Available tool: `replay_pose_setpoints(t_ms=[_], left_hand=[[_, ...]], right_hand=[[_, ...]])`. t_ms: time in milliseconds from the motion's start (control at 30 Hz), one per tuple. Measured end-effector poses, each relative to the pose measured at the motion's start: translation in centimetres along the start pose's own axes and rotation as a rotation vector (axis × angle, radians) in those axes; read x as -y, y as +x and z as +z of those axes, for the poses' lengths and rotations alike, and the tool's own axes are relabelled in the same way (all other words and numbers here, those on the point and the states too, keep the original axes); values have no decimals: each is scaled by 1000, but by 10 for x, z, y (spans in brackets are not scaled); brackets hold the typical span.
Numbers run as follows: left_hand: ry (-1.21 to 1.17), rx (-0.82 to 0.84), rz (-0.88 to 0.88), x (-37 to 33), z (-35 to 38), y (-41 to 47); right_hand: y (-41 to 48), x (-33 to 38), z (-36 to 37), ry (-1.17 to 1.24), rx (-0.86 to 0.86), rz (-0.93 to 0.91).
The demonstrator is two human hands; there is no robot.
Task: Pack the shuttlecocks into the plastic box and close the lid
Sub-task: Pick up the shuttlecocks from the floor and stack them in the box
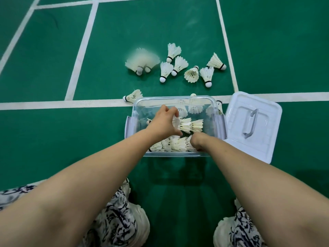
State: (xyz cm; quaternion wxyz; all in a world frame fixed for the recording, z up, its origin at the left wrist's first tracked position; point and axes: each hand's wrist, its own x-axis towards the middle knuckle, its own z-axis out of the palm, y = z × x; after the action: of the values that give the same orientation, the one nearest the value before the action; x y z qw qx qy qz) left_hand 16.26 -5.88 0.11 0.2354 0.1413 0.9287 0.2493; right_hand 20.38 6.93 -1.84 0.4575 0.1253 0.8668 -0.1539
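Note:
A clear plastic box (175, 100) stands open on the green court floor with several white feather shuttlecocks (191, 126) lying inside it. Both hands reach into the box. My left hand (164, 122) curls its fingers and thumb around a shuttlecock's cork end near the box's middle. My right hand (198, 142) is low at the near right corner, fingers bent down among the shuttlecocks; what it holds is hidden. The white lid (252, 125) with its handle lies flat to the right of the box. Several loose shuttlecocks (179, 65) lie on the floor beyond the box.
White court lines (62, 104) cross the floor, one running under the box's far edge. One shuttlecock (132, 97) lies on that line by the box's far left corner. My patterned trouser legs and white shoes (137, 221) are at the bottom.

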Motion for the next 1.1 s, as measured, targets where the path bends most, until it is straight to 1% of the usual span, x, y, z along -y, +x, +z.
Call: replay_pose_setpoints(t_ms=[100,133,200,267,333,400,467,567,633,700,833,933,1100], left_hand=[[-17,35,11,3,2,-2],[-9,31,12,4,3,-3],[-12,7,3,5,4,-4],[-46,-25,-22,5,2,-4],[-94,-53,-56,2,-1,-2],[-149,-81,-76,-1,-4,1],[-198,-106,-75,-5,-8,2],[-274,-166,-37,-11,-12,1],[-305,-223,2,-16,-14,0],[-338,-274,27,-22,-16,-1],[-372,-334,50,-31,-21,-5],[-346,-303,8,-30,-18,-5],[-312,-226,-131,-20,-5,5]], right_hand=[[5,2,5,-114,45,-38],[7,3,8,-154,32,-33],[10,4,14,-133,-57,58],[9,6,12,-78,-198,132],[9,6,6,-67,-285,135],[9,8,-2,-61,-348,66],[9,8,-10,-1,-396,-65],[5,9,-20,154,-511,-261],[0,9,-26,255,-579,-298],[-4,6,-29,315,-602,-301],[-11,-2,-29,346,-619,-297],[-16,-10,-30,367,-635,-275],[-18,-23,-32,414,-652,-262]])
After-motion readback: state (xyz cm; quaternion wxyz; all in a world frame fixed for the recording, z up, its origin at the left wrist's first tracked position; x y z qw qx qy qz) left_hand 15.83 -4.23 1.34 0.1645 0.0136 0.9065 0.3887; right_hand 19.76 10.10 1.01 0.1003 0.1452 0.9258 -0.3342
